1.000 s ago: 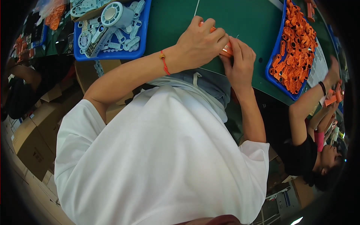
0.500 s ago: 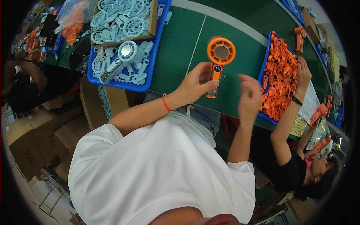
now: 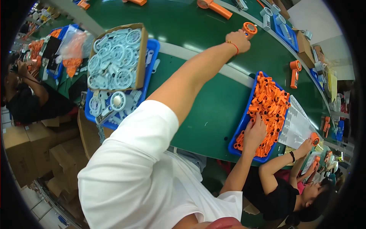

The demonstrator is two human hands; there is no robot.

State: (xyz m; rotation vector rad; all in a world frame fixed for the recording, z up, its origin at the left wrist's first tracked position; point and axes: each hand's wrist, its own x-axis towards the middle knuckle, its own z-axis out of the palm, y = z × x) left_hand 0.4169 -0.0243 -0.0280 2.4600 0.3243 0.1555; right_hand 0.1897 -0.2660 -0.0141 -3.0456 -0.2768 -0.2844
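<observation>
My left arm stretches far forward over the green conveyor belt (image 3: 183,32). My left hand (image 3: 238,41) is closed round the handle of an orange handheld fan (image 3: 250,27), whose round head shows beyond the fingers. Its handle is mostly hidden by the hand. My right hand (image 3: 254,134) reaches into a blue tray (image 3: 233,147) heaped with small orange plastic parts (image 3: 267,103). The fingers there are stretched and apart, tips among the parts; I make out no part held.
At left, a cardboard box (image 3: 143,57) of light-blue fan rings stands on a blue tray (image 3: 154,57); a light-blue fan (image 3: 117,101) lies in front. Orange fans (image 3: 295,74) rest on the belt. A co-worker's hand (image 3: 304,148) holds an orange fan at right.
My left hand has carried the orange fan from in front of me far out over the belt. My right hand has moved into the orange parts; the co-worker's hand has left that tray.
</observation>
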